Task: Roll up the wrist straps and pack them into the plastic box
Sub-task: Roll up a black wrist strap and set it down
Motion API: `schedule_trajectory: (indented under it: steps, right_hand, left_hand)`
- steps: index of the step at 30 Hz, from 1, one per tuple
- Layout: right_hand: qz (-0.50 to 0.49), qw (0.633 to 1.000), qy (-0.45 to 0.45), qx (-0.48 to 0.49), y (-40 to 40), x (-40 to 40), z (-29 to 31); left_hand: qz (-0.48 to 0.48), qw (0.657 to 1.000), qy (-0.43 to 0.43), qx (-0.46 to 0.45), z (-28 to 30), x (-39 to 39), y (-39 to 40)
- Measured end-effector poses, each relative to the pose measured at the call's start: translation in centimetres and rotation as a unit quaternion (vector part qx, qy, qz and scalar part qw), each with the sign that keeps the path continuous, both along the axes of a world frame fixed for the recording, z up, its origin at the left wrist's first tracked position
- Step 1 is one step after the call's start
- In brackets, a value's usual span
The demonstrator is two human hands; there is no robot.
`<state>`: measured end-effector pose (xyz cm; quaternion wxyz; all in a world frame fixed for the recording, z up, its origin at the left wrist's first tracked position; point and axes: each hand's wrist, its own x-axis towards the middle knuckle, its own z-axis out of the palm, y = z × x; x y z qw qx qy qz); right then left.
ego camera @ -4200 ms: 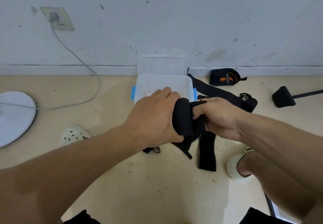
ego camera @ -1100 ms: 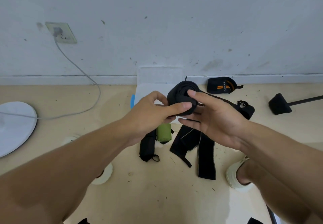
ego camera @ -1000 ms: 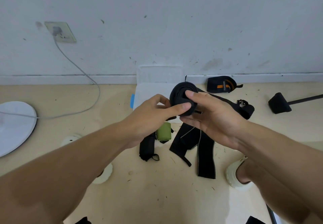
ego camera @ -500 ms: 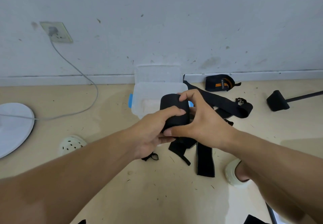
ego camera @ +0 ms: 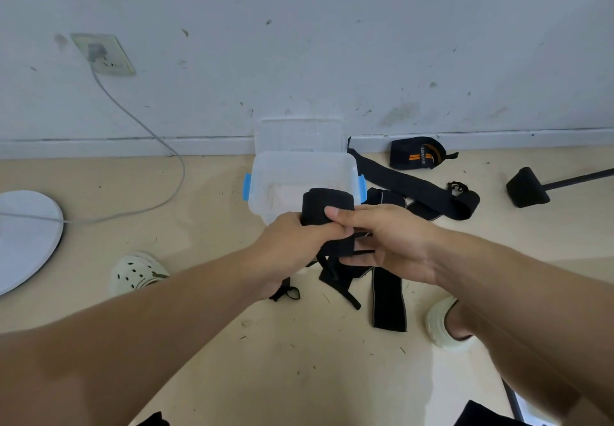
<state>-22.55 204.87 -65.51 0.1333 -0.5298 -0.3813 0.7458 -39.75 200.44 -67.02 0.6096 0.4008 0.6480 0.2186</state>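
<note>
A rolled black wrist strap [ego camera: 327,204] is held between both hands just in front of the clear plastic box [ego camera: 265,179], which has blue latches and stands open by the wall. My left hand [ego camera: 295,243] grips the roll from the left. My right hand [ego camera: 388,239] presses its thumb on the roll, and the strap's loose tail runs across its fingers. More black straps [ego camera: 388,296] lie unrolled on the floor below my hands, and another long one [ego camera: 415,186] lies right of the box. A rolled strap with orange stripes [ego camera: 418,158] rests against the baseboard.
The box lid [ego camera: 299,135] leans on the wall behind the box. A white round base [ego camera: 23,236] with a grey cable [ego camera: 159,146] is at the left. A black foot on a rod [ego camera: 526,188] is at the right. Pale clogs [ego camera: 136,272] are on my feet.
The roll has gone from held up in the air, end-on, to lower and nearer the box front. My right thumb now presses on the roll while the tail lies over my fingers.
</note>
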Motion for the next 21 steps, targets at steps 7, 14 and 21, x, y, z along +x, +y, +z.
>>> schedule_trajectory:
  steps: [7, 14, 21]
  right_hand:
    - [0.02, 0.996, -0.083, 0.006, 1.6, -1.0, -4.0]
    - [0.025, 0.988, -0.137, 0.06, 1.7, -2.8, -8.9]
    - [0.099, 0.951, -0.279, 0.088, 1.1, -1.9, -15.4]
  left_hand:
    - [-0.056, 0.995, 0.07, 0.052, -3.7, -0.1, 0.1]
    - [0.015, 0.998, 0.063, 0.017, -11.2, -0.2, -0.6]
    - [-0.11, 0.986, 0.123, 0.037, -16.5, -1.9, -2.2]
